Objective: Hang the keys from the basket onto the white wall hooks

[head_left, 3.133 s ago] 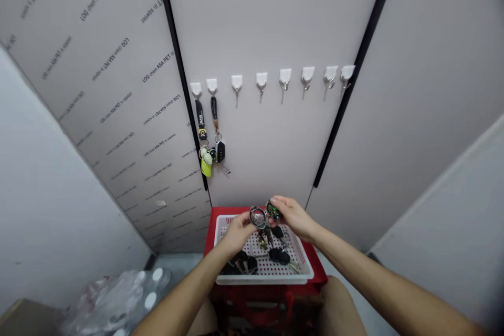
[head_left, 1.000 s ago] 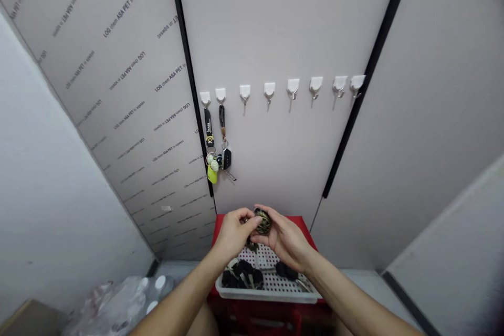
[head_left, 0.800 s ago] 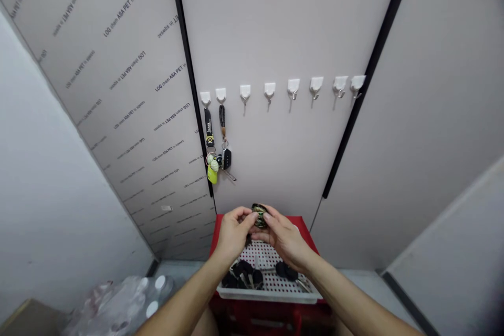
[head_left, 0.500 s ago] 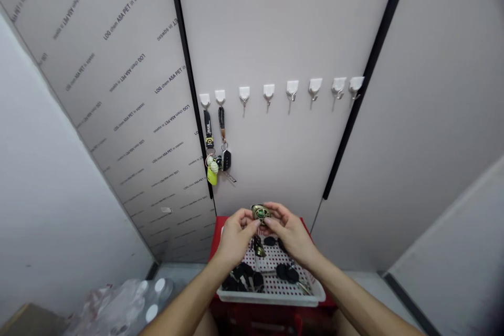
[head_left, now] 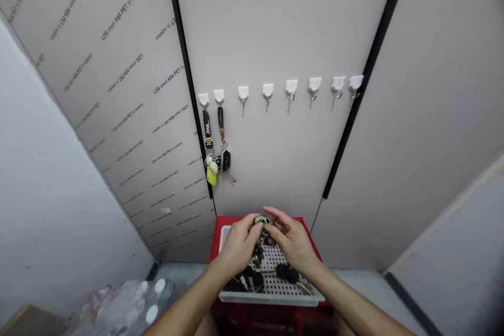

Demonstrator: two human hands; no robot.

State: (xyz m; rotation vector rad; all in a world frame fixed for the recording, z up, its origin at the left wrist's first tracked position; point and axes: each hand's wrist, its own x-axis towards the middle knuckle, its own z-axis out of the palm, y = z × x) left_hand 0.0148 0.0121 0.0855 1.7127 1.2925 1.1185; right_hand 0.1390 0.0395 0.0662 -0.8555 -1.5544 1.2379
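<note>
My left hand [head_left: 238, 244] and my right hand [head_left: 289, 239] meet above a white perforated basket [head_left: 271, 296]. Together they pinch a round brass-and-green keychain [head_left: 263, 220], with keys dangling under it between the palms. The right hand's upper fingers are partly lifted while its thumb and lower fingers stay on the charm. Several black-headed keys [head_left: 285, 272] lie in the basket. On the wall above runs a row of white hooks [head_left: 268, 90]. The two leftmost hooks carry key sets [head_left: 214, 155] on dark straps, one with a yellow-green tag.
The basket rests on a red stool [head_left: 220, 231] against the grey wall panels. Black vertical strips [head_left: 185, 79] divide the panels. A clear plastic bag holding white-capped bottles [head_left: 129, 304] lies on the floor at lower left.
Both hands rose from the basket with the round keychain, turned it over between the fingers, and have now dropped a little lower again. The view shifted slightly.
</note>
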